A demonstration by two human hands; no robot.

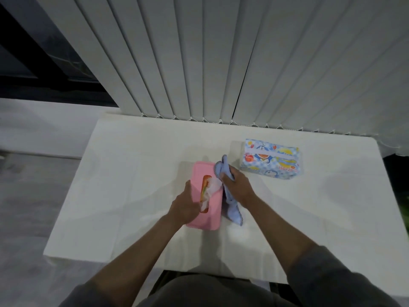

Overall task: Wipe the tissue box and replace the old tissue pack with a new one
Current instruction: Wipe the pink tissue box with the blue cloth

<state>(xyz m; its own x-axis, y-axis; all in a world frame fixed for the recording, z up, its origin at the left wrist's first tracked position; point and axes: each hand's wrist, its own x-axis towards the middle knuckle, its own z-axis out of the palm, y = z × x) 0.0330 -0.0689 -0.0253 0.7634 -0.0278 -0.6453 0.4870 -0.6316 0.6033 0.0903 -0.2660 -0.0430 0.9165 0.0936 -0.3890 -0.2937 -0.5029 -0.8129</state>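
Observation:
A pink tissue box (211,220) lies lengthwise in the middle of the white table (124,196), with white tissue (213,187) sticking out of its top slot. My left hand (184,206) grips the box's left side and holds it down. My right hand (235,183) is closed on a blue cloth (232,212) and presses it against the box's right side. A new tissue pack (271,159) in blue cartoon wrapping lies on the table behind and to the right of my right hand.
Vertical white blinds (199,63) hang along the table's far edge. A dark window (33,52) shows at the upper left. Grey floor (26,207) lies left of the table. My lap sits at the near edge.

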